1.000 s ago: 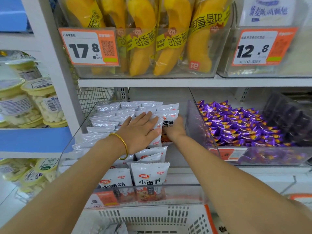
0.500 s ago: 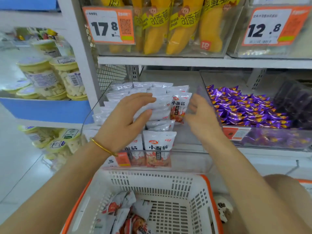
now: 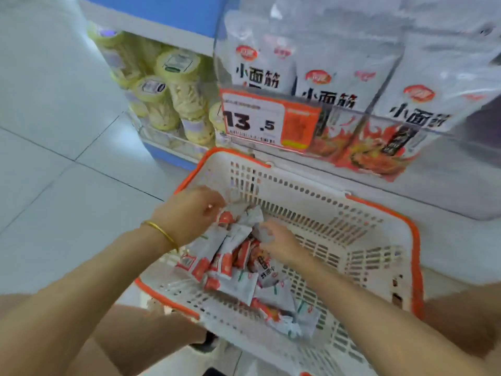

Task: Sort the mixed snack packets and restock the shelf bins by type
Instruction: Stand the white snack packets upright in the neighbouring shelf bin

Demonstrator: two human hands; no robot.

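Observation:
A white basket with an orange rim (image 3: pixel 381 211) sits below the shelf and holds a heap of grey-and-red snack packets (image 3: pixel 244 286). Both hands are down in it. My left hand (image 3: pixel 187 215), with a gold bangle on the wrist, has its fingers curled onto packets at the heap's far left end. My right hand (image 3: pixel 280 241) grips a grey packet (image 3: pixel 259 230) on top of the heap. Right above the basket, a clear shelf bin (image 3: pixel 461 158) holds upright rows of matching grey packets (image 3: pixel 341 85). The view is blurred.
An orange price tag reading 13.5 (image 3: pixel 268 120) hangs on the bin's front. Yellow-lidded jars (image 3: pixel 173 99) fill the blue shelf unit to the left. Pale floor tiles (image 3: pixel 54 158) lie at left. My knees show at the bottom corners.
Both hands have left the shelf bin and dropped into the basket, onto the packets. The view has swung down from the shelf to the basket.

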